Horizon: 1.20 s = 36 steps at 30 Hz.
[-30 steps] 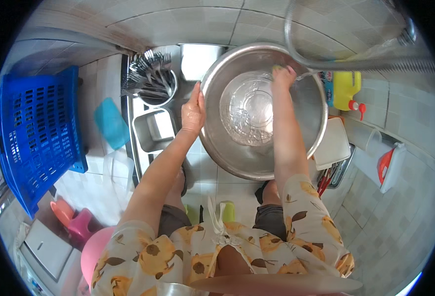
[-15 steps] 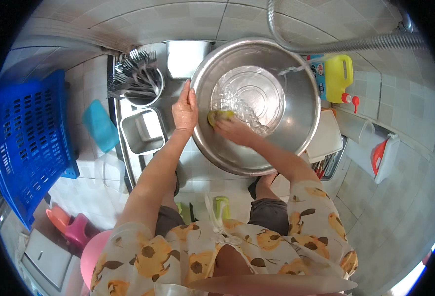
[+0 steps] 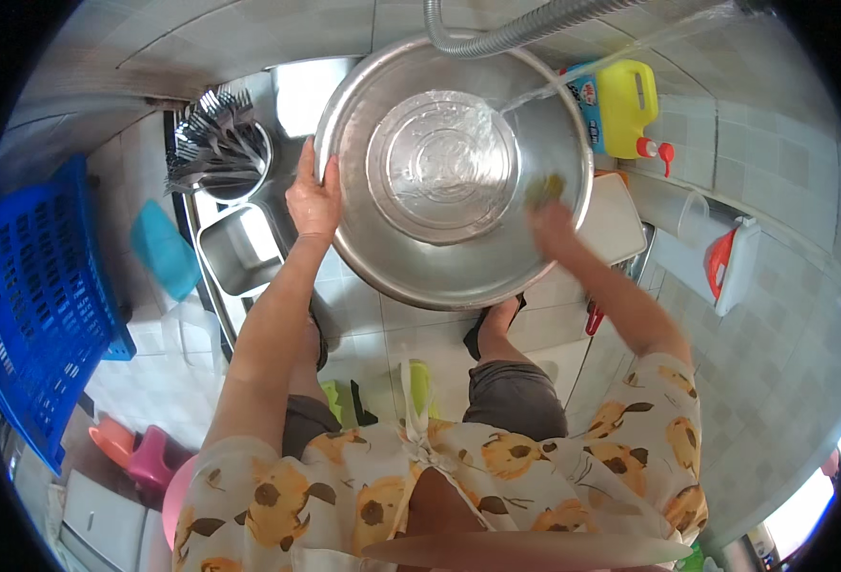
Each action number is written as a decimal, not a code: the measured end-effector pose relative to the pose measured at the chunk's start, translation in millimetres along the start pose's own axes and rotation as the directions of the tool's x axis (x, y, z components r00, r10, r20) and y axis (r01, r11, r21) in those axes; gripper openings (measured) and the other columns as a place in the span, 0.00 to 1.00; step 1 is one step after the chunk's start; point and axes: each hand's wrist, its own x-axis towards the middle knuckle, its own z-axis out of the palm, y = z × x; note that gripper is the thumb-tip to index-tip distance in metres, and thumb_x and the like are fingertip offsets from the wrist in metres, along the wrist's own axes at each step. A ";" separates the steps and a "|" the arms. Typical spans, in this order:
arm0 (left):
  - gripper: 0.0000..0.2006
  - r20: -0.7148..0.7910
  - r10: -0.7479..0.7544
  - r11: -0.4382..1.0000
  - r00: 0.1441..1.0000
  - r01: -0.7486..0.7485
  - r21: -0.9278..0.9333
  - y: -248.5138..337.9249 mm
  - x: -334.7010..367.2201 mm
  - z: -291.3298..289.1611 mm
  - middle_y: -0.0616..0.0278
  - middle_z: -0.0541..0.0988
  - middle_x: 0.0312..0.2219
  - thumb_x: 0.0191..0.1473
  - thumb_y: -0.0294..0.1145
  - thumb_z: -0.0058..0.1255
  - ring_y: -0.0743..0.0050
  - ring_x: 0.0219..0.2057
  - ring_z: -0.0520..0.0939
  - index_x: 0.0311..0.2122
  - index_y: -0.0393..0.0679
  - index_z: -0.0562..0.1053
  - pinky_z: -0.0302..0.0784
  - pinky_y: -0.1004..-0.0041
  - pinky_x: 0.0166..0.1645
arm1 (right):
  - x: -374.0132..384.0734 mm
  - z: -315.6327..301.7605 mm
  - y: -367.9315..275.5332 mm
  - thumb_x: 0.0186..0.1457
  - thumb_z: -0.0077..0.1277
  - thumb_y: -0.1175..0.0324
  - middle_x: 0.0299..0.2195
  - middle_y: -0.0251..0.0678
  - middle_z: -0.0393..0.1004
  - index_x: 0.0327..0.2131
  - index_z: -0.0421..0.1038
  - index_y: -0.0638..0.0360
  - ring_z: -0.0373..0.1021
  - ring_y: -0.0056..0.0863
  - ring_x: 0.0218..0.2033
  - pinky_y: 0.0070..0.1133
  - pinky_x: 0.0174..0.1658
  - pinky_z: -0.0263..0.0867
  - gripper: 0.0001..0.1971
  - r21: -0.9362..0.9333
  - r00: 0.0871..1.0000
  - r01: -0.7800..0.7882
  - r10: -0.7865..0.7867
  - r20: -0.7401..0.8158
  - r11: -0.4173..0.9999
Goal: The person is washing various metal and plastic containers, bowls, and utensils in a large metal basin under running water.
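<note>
A wide stainless steel basin (image 3: 382, 262) tilts in front of me, with shallow clear water moving over its ringed bottom. My left hand (image 3: 313, 202) grips the left rim, thumb on the inner side and fingers along the outside. Inside, against the right wall, my right hand (image 3: 552, 232) is closed on a yellow-green sponge (image 3: 543, 192); both are smeared by motion. A thin stream of water (image 3: 544, 91) falls into the basin from the upper right.
Left of the basin stand a round container of forks (image 3: 215, 143) and a square steel pan (image 3: 242, 250). Farther left are a blue cloth (image 3: 165, 250) and a blue plastic basket (image 3: 44, 296). A yellow jug (image 3: 625, 110) and a grey hose (image 3: 535, 33) lie near the right rim.
My right hand has swept the sponge from the basin's left side to its right wall. My left hand stays on the rim. The whole view has shifted slightly.
</note>
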 end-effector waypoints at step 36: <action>0.25 0.064 0.747 0.665 0.662 -0.745 -0.045 145.6 -10.6 -47.0 0.52 0.70 0.45 0.48 0.29 0.53 0.52 0.45 0.74 0.54 0.46 0.65 0.73 0.63 0.45 | 33.4 -176.8 -84.9 0.52 0.53 0.70 0.29 0.33 0.74 0.32 0.71 0.67 0.73 0.26 0.32 0.23 0.37 0.68 0.08 0.714 0.730 0.662 0.021 -0.683 0.226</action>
